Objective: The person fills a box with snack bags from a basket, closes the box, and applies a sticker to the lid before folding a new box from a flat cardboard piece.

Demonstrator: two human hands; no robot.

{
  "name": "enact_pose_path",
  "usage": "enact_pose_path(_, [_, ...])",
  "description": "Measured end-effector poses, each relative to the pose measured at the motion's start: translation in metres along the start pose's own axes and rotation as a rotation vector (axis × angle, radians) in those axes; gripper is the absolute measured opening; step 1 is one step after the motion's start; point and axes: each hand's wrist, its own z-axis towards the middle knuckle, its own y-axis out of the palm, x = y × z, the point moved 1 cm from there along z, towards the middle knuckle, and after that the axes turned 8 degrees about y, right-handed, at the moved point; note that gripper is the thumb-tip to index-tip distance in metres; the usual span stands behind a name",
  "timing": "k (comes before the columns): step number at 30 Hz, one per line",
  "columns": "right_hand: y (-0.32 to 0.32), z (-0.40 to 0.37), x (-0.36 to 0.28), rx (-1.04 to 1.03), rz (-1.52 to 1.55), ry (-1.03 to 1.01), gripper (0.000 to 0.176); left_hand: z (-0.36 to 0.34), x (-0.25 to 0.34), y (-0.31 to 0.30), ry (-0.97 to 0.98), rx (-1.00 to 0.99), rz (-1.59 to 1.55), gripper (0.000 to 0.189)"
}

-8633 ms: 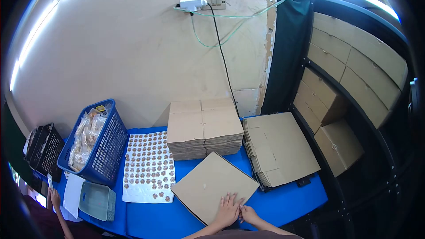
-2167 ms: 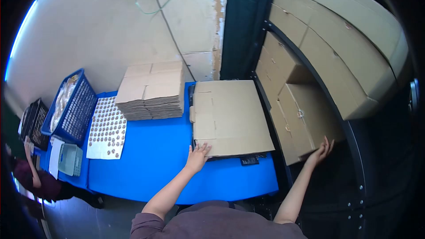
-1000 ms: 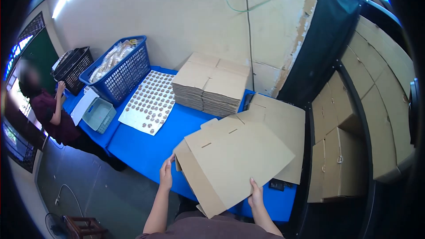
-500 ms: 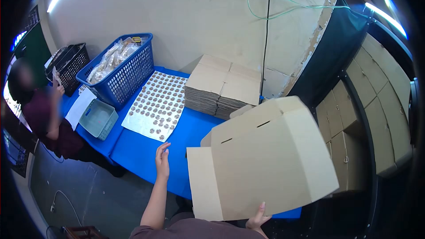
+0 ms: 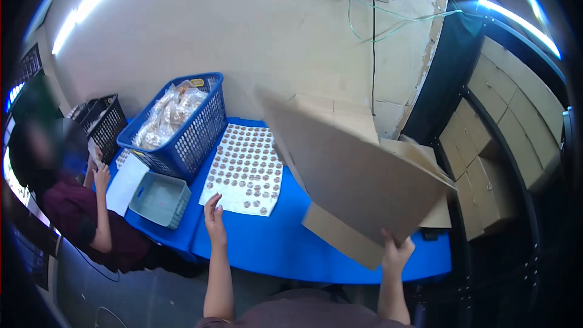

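My right hand grips the lower edge of a large brown cardboard box, unfolded in part and tilted up over the blue table. The box is smeared by motion. My left hand hangs in the air with its fingers apart and holds nothing. Just beyond it lies a white sheet with rows of small round brownish pieces. Behind the raised box, a stack of flat cardboard is mostly hidden.
A blue basket holds clear plastic bags. Beside it are a grey-green tray and a black crate. Another person stands at the left. Cardboard boxes fill shelves at the right.
The box has swung up and turned in my right hand, so its broad face now tilts across the view. The camera view has shifted. My left hand is still raised and empty.
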Motion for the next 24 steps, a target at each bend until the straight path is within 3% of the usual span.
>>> enact_pose_path(4, [0.019, 0.010, -0.032, -0.105, -0.138, -0.175, 0.012, -0.016, -0.018, -0.050, 0.018, -0.036, 0.062, 0.035])
enact_pose_path(6, [0.022, 0.017, -0.046, -0.068, -0.378, -0.549, 0.020, -0.031, -0.017, -0.059, -0.099, -0.027, 0.062, 0.039])
enact_pose_path(8, [0.025, 0.023, -0.060, -0.017, -0.509, -0.753, 0.025, -0.050, -0.013, -0.060, -0.168, -0.056, 0.077, 0.044])
enact_pose_path(10, [0.028, 0.027, -0.061, 0.019, -0.470, -0.860, 0.019, -0.066, 0.009, -0.056, -0.206, -0.169, 0.098, 0.036])
enact_pose_path(11, [0.038, 0.032, -0.053, 0.149, -0.320, -0.842, 0.025, -0.073, 0.003, -0.061, -0.155, -0.333, 0.080, 0.030])
enact_pose_path(12, [0.046, 0.034, -0.050, 0.129, -0.309, -0.846, 0.025, -0.080, -0.001, -0.062, -0.103, -0.511, 0.051, 0.025])
enact_pose_path(14, [0.056, 0.038, -0.053, 0.091, -0.160, -0.763, 0.032, -0.103, -0.004, -0.061, -0.375, -0.742, -0.125, 0.022])
enact_pose_path(16, [0.076, 0.037, -0.060, 0.059, -0.186, -0.755, 0.037, -0.117, 0.020, -0.050, -0.375, -0.843, -0.157, 0.022])
enact_pose_path(17, [0.084, 0.037, -0.058, 0.089, -0.178, -0.731, 0.037, -0.127, 0.027, -0.048, -0.445, -0.879, -0.205, 0.027])
enact_pose_path(18, [0.093, 0.038, -0.059, 0.120, -0.168, -0.705, 0.037, -0.138, 0.029, -0.049, -0.772, -0.828, -0.427, 0.050])
enact_pose_path(21, [0.108, 0.041, -0.077, 0.157, -0.187, -0.677, 0.038, -0.148, 0.053, -0.057, -0.809, -0.789, -0.640, 0.095])
enact_pose_path(22, [0.106, 0.043, -0.082, 0.195, -0.194, -0.673, 0.038, -0.146, 0.053, -0.060, -0.813, -0.783, -0.644, 0.095])
enact_pose_path(24, [0.095, 0.048, -0.096, 0.234, -0.156, -0.628, 0.039, -0.140, 0.055, -0.060, -0.543, -0.988, -0.445, 0.093])
